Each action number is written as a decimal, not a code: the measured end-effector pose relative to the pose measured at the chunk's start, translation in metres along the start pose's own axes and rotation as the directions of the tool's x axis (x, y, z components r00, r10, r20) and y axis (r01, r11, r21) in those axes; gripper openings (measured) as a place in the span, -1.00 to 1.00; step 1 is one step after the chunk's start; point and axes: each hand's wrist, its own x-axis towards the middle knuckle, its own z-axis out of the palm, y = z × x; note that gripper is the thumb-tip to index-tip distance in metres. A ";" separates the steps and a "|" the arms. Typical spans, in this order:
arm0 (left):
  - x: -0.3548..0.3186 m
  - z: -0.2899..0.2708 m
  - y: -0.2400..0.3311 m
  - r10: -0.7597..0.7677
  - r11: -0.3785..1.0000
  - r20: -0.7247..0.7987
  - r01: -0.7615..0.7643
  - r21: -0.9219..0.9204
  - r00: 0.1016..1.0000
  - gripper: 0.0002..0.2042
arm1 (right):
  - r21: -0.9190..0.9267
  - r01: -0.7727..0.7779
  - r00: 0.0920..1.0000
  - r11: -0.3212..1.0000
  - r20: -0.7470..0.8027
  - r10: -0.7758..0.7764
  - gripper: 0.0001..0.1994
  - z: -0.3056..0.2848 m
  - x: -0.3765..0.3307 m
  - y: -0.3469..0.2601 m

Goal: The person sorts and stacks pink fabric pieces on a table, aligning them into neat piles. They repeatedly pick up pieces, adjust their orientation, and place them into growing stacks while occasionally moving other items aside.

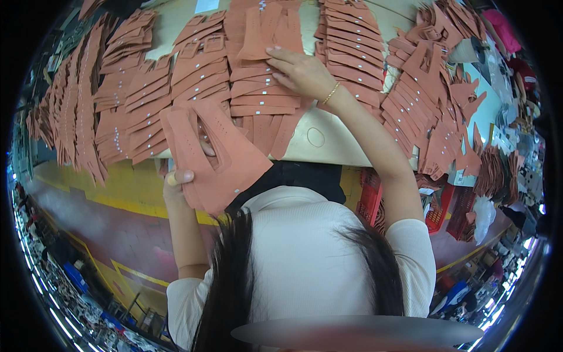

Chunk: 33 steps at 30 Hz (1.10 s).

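Left hand [175,180] is clamping the sheaf [241,159] by one side, thumb over it, at the near edge of the table [343,144]. Right hand [305,73] is resting fingertips on the middle stack [255,71]; from where I am standing, cannot tell whether it is pinching. Risk: one-sided grip may be letting the sheaf fan; dragging fingertips could be skewing the stack.
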 end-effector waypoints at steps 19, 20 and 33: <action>0.000 -0.010 -0.002 0.014 1.000 -0.086 -0.013 0.019 0.996 -0.32 | 0.316 -0.315 0.939 0.895 -0.035 0.342 -0.53 -0.022 -0.017 -0.011; 0.000 -0.011 -0.003 0.042 0.999 -0.107 -0.039 0.027 0.993 -0.33 | 0.317 -0.300 0.942 0.900 -0.050 0.332 -0.53 -0.021 -0.020 -0.014; 0.000 -0.021 0.012 0.094 0.984 -0.123 -0.073 0.164 0.988 -0.33 | 0.035 -0.210 0.977 0.977 -0.037 0.211 -0.67 0.000 -0.067 -0.059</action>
